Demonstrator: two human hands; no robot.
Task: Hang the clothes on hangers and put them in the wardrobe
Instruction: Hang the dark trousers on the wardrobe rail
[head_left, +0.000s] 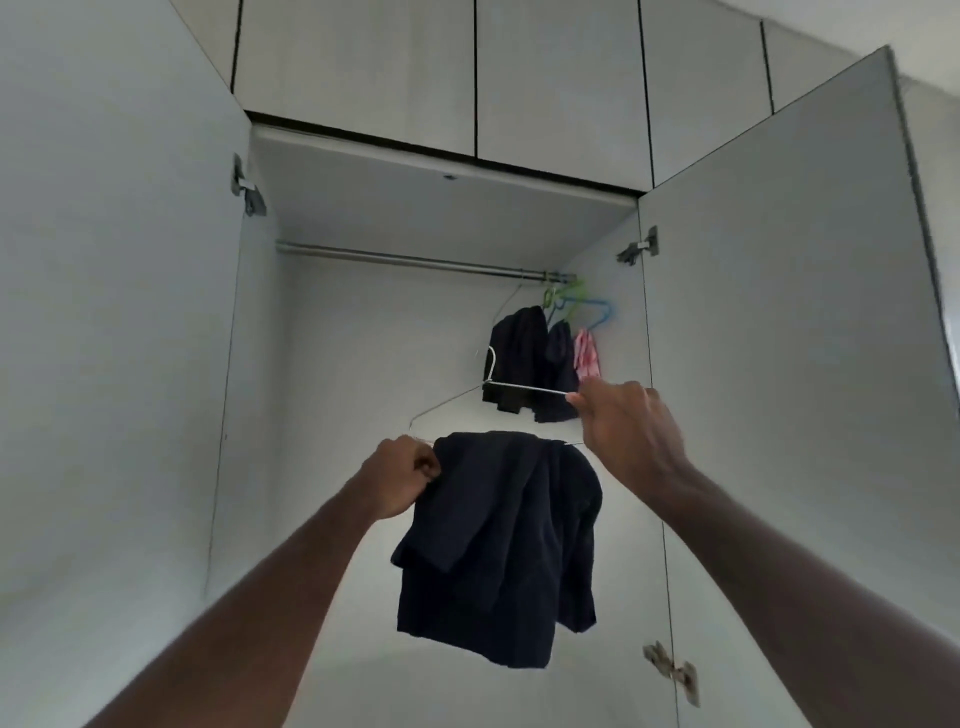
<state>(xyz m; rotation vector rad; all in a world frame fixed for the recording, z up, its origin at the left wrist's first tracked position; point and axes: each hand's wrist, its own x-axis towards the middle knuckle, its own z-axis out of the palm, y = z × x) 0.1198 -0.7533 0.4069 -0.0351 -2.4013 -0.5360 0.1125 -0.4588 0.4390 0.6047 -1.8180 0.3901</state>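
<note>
The wardrobe (415, 332) fills the view, its two doors swung wide: the left door (114, 312) spans from 7 to 11 o'clock, the right door (779, 312) from 1 to 5 o'clock. A row of shut upper cupboards (550, 78) runs across 12 o'clock. Under the wardrobe's top panel a metal rail (405, 258) crosses from 10 toward 1 o'clock.

Just below centre hangs a dark garment (498, 545), draped and folded over the bottom bar of a thin wire hanger (524, 388); its hook stands up just above centre, well below the rail and not touching it.

The two hands are well apart, one at each end of the hanger. The left hand (402, 480), at 8 o'clock of centre, is curled, pinching the garment's upper edge at the hanger's left end. The right hand (626, 426), at 3 o'clock of centre, pinches the hanger's upper right wire between its fingertips.

At 1 o'clock, at the rail's right end, hang two dark clothes (530, 364), a small pink cloth (587, 354) just right of them, a green hanger (563, 296) and a blue hanger (597, 312).
</note>
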